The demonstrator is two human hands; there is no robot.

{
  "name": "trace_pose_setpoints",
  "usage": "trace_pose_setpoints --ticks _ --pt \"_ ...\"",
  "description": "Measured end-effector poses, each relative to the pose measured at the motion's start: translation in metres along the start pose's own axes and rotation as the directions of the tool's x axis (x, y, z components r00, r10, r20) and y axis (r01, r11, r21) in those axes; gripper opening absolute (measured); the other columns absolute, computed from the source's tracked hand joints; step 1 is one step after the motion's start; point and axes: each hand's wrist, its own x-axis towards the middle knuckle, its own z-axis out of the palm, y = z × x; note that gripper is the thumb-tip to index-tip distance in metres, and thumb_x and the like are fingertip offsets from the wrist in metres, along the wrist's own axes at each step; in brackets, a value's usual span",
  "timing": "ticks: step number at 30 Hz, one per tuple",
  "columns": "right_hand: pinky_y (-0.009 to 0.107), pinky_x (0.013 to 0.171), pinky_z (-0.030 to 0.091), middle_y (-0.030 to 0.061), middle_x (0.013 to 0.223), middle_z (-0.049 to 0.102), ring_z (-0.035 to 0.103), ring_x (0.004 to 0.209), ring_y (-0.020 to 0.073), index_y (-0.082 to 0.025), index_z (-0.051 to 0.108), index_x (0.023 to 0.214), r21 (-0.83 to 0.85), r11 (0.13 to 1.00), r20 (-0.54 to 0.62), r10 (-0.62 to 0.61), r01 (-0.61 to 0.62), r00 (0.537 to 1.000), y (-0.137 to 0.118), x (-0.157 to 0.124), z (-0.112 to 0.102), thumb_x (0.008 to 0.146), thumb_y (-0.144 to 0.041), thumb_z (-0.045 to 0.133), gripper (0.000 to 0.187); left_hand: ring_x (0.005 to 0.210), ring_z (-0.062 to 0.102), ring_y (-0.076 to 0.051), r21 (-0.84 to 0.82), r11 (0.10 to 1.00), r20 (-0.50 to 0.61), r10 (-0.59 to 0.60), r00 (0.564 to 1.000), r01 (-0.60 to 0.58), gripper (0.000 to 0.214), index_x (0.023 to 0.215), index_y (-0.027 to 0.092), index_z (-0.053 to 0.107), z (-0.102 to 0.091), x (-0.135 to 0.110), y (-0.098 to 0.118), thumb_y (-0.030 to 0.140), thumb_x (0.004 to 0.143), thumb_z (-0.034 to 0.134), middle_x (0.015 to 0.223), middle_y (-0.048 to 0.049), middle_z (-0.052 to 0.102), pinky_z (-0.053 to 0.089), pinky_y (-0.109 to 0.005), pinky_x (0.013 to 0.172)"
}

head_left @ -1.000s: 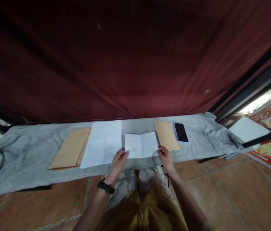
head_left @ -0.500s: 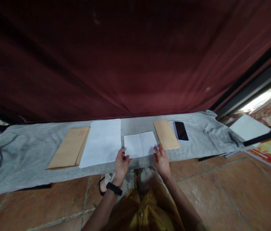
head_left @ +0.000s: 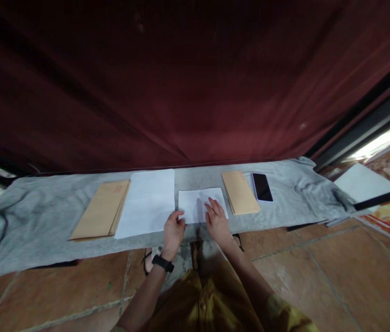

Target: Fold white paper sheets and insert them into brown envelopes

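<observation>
A folded sheet of white paper point(head_left: 189, 203) lies on the grey cloth in front of me, its long side running left to right. At its near left corner, my left hand point(head_left: 174, 232) is closed, thumb and index finger around the paper's edge. My right hand point(head_left: 217, 223) rests open over the right half of the sheet, fingers stretched out on its surface and holding nothing. Larger white sheets point(head_left: 149, 200) lie flat just left of the folded one. To the right is a brown envelope point(head_left: 240, 192).
A stack of brown envelopes point(head_left: 100, 210) lies left of the white sheets. A phone point(head_left: 262, 187) with a dark screen lies right of the single envelope. Grey cloth point(head_left: 295, 193) covers the narrow bench, and a dark red curtain point(head_left: 188, 115) hangs behind it.
My right hand has moved left from the folded sheet's right corner onto its surface, its fingers now stretched out. My left hand stays at the left corner.
</observation>
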Motion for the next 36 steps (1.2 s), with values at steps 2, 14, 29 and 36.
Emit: trace_pose_setpoints --ticks 2,14,29,36 --pt "0.047 0.118 0.036 0.0107 0.156 0.043 0.034 0.147 0.0264 -0.016 0.056 0.14 -0.028 1.0 0.031 -0.01 0.011 0.999 -0.002 0.005 0.007 0.098 -0.017 0.04 0.045 0.059 0.057 -0.016 0.068 0.996 0.001 0.064 0.998 -0.064 0.025 0.095 0.022 0.068 -0.002 0.001 0.002 0.017 0.073 0.058 0.074 0.0011 0.061 0.05 -0.03 0.065" --pt "0.052 0.12 0.028 0.0138 0.156 0.044 0.037 0.146 0.0281 -0.016 0.049 0.147 -0.113 0.993 0.101 -0.007 0.018 0.995 0.005 0.003 0.019 0.1 -0.022 0.041 0.048 0.147 0.033 -0.031 0.551 0.586 0.279 0.541 0.793 -0.594 0.048 0.138 0.016 0.055 0.025 -0.025 0.032 0.008 0.092 0.043 0.152 -0.0164 0.046 0.033 -0.051 0.117" --pt "0.047 0.121 0.022 0.009 0.162 0.033 0.029 0.149 0.0283 -0.017 0.033 0.157 -0.395 0.915 0.187 -0.005 0.08 0.982 0.005 0.003 0.02 0.098 -0.018 0.039 0.059 0.152 0.025 -0.022 0.669 0.399 0.432 0.478 0.765 -0.627 0.057 0.157 0.016 0.031 0.06 0.008 -0.001 0.038 0.105 0.029 0.16 -0.0066 0.039 0.024 -0.046 0.125" --pt "0.049 0.118 0.027 0.0114 0.16 0.037 0.033 0.147 0.029 -0.02 0.04 0.154 -0.353 0.935 0.096 0.0 0.034 0.995 0.018 0.001 0.018 0.103 -0.027 0.038 0.051 0.153 0.023 -0.022 0.707 0.395 0.389 0.475 0.789 -0.586 0.054 0.155 0.016 0.035 0.059 0.009 -0.008 0.034 0.104 0.029 0.162 -0.0054 0.035 0.021 -0.046 0.125"
